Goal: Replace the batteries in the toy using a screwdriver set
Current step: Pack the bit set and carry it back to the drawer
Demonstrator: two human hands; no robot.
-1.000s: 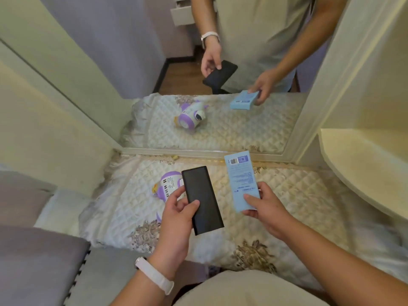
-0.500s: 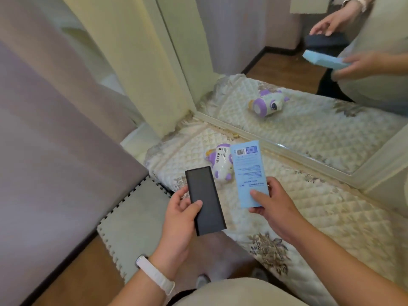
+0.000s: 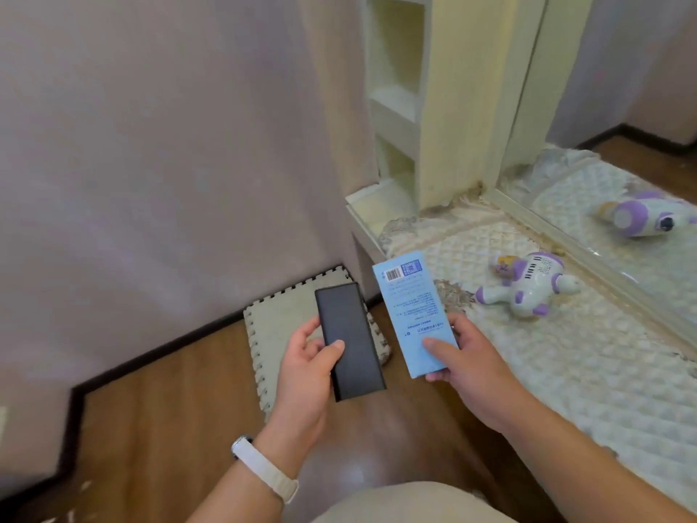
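Observation:
My left hand (image 3: pixel 305 368) grips a flat black case (image 3: pixel 349 339) by its lower half, thumb across its face. My right hand (image 3: pixel 467 362) holds a light blue printed sleeve (image 3: pixel 413 309) upright, barcode at the top. The two are apart, side by side over the floor. A white and purple toy (image 3: pixel 528 283) lies on its side on the quilted cloth (image 3: pixel 588 368), to the right of the sleeve and beyond my right hand.
A mirror (image 3: pixel 641 175) stands along the back of the cloth and shows the toy's reflection. Cream shelving (image 3: pixel 396 107) rises at the table's left end. Below are a wooden floor (image 3: pixel 169 417), a foam mat (image 3: pixel 286 315) and a pale purple wall (image 3: pixel 151 145).
The view has swung left, so the wall and floor now fill the left side. Both hands keep the same hold on the case and the sleeve.

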